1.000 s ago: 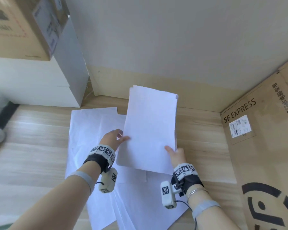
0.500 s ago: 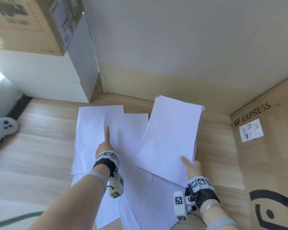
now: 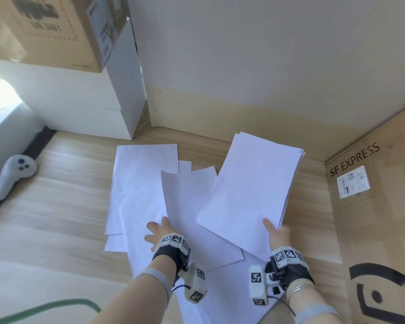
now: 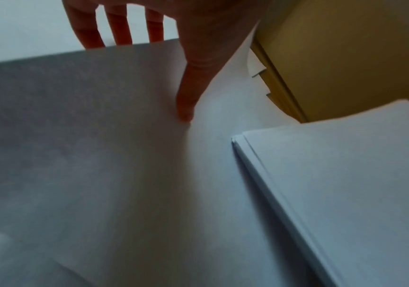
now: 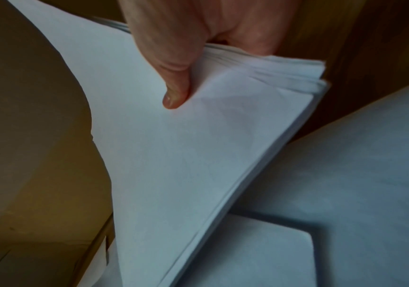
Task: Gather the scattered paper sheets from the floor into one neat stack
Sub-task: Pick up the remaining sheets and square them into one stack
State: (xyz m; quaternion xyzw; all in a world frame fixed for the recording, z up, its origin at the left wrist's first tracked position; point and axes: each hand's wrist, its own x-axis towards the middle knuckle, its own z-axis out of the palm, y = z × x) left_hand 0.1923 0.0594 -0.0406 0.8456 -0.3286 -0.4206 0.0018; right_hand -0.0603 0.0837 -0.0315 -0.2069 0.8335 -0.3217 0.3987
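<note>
My right hand (image 3: 276,231) grips a thick stack of white sheets (image 3: 250,183) at its near corner, thumb (image 5: 174,81) on top, and holds it tilted above the floor. My left hand (image 3: 158,230) pinches the near edge of a single sheet (image 3: 192,213), thumb (image 4: 186,97) on top and fingers (image 4: 87,29) underneath. That sheet is raised off the floor, just left of the stack (image 4: 346,184). Several loose sheets (image 3: 140,178) lie overlapping on the wooden floor (image 3: 56,218) beneath and to the left.
A large SF Express cardboard box (image 3: 379,218) stands close on the right. White cabinets (image 3: 80,108) with a cardboard box (image 3: 45,26) on top fill the far left corner. A white controller (image 3: 12,176) lies on the floor at left. The wall (image 3: 243,66) is straight ahead.
My left hand left the stack, pressed on a floor sheet, and now lifts one sheet by its near edge. The right hand carried the stack to the right.
</note>
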